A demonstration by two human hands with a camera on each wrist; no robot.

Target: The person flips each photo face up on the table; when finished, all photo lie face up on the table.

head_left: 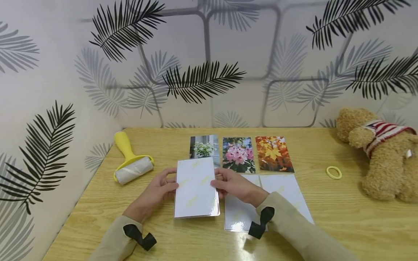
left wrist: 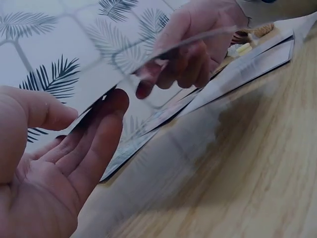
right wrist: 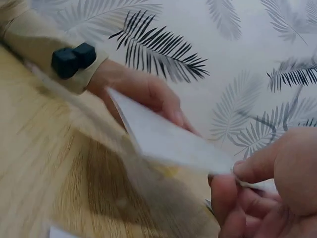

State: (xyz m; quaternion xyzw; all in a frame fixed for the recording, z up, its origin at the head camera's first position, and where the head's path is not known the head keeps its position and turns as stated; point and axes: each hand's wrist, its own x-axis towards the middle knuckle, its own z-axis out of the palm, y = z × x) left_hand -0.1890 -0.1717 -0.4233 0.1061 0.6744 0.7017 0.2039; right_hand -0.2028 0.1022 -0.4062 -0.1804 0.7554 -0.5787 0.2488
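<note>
Both hands hold up a white-backed photo print (head_left: 195, 192) with faint yellow marks and a clear plastic border along its lower and right edges. The left hand (head_left: 159, 191) pinches its left edge between thumb and fingers; the right hand (head_left: 232, 185) pinches the right edge. In the left wrist view the print (left wrist: 198, 37) appears nearly edge-on, tilted above the table. Behind it lies a photo of white flowers (head_left: 203, 145), partly covered. Two more white-backed prints, a nearer one (head_left: 236, 214) and a farther one (head_left: 281, 185), lie face down under the right forearm.
A photo of pink flowers (head_left: 238, 154) and one of orange maple leaves (head_left: 273, 154) lie at the table's back. A yellow-handled lint roller (head_left: 134, 170) rests at left. To the right are a yellow ring (head_left: 334, 173) and a teddy bear (head_left: 382, 159) lying down. A patterned wall borders the table.
</note>
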